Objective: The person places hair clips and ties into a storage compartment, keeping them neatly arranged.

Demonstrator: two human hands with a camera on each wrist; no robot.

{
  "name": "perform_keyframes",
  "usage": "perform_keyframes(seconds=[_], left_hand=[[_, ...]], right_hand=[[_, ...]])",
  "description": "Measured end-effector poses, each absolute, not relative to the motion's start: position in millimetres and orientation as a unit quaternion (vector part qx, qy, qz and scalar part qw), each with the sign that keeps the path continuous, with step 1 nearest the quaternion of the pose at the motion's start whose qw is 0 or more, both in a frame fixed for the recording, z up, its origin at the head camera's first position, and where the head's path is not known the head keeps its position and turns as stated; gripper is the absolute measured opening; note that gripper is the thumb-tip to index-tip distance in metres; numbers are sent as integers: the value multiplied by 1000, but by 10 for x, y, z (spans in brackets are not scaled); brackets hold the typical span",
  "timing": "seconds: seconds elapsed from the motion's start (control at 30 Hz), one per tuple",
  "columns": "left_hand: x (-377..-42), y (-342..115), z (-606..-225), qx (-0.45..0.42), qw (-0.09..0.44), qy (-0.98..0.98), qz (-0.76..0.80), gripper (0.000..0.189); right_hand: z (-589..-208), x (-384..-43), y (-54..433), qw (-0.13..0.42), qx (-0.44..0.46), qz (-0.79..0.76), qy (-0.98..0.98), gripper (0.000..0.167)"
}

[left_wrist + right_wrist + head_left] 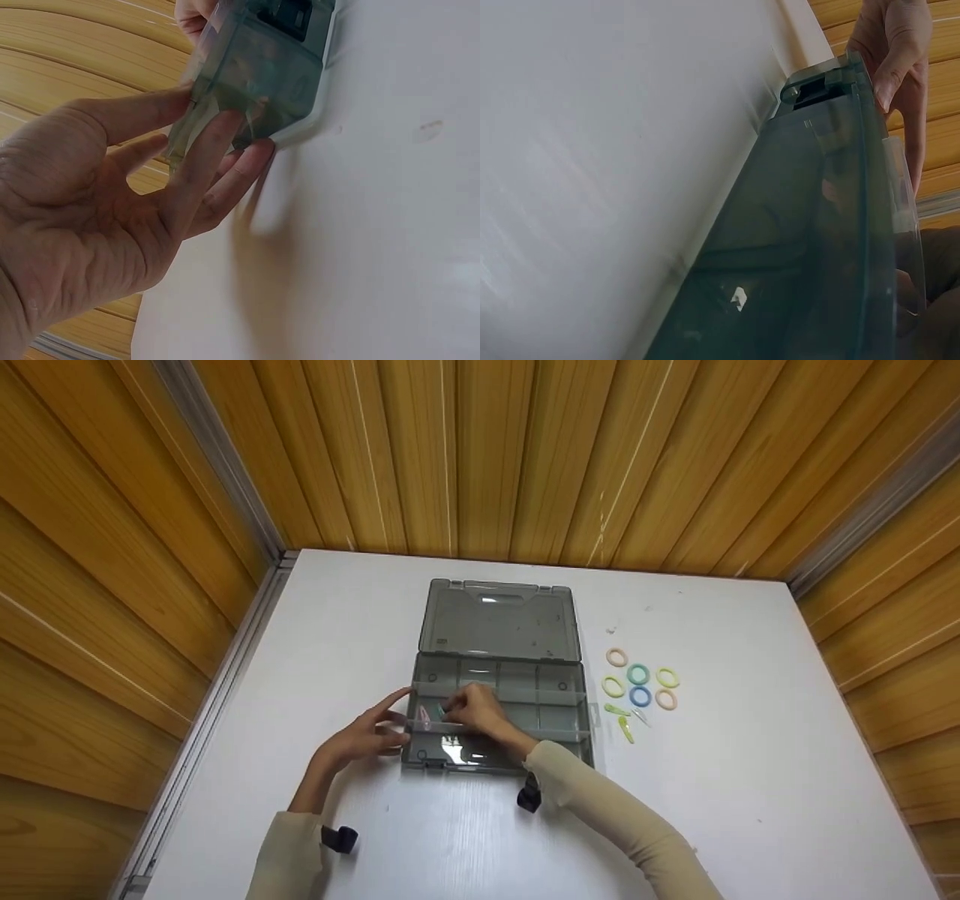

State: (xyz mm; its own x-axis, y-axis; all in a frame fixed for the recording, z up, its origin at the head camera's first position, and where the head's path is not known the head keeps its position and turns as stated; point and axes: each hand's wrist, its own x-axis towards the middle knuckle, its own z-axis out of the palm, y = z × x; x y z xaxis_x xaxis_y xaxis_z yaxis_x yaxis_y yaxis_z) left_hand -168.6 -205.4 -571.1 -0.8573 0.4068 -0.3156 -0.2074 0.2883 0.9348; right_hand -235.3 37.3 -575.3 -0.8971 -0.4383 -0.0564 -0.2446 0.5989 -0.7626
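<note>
A grey translucent compartment box (pixel 517 714) lies on the table with its lid (pixel 499 619) folded back. My left hand (pixel 365 736) rests against the box's left side, fingers spread and fairly straight; the left wrist view shows the same hand (pixel 142 187) with fingertips along the box wall (pixel 262 82). Inside the middle row, my right hand (pixel 478 709) reaches down at the left, fingers curled. At its fingertips is a small teal piece (pixel 441 710), partly hidden, perhaps a hair clip. Just left of it, a pink hair clip (pixel 424 716) stands in the same row.
To the right of the box lie several coloured rings, among them a blue one (pixel 640 695) and a teal one (pixel 638 673). Below them are yellow-green hair clips (pixel 625 729) and a pale clip (pixel 640 717). Wood-patterned walls (pixel 487 457) border the white table (pixel 750 780).
</note>
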Motion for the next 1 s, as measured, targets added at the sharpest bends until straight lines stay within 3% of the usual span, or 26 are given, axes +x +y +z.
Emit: perform_keyframes(seconds=[0.77, 1.0], left_hand=[[-1673, -2085, -5683, 58, 262, 761, 590, 88], [-1684, -2076, -5695, 61, 267, 756, 594, 88]], right_hand=[[-5767, -2317, 348, 109, -214, -426, 872, 10], [-5697, -2326, 424, 139, -213, -429, 867, 13]])
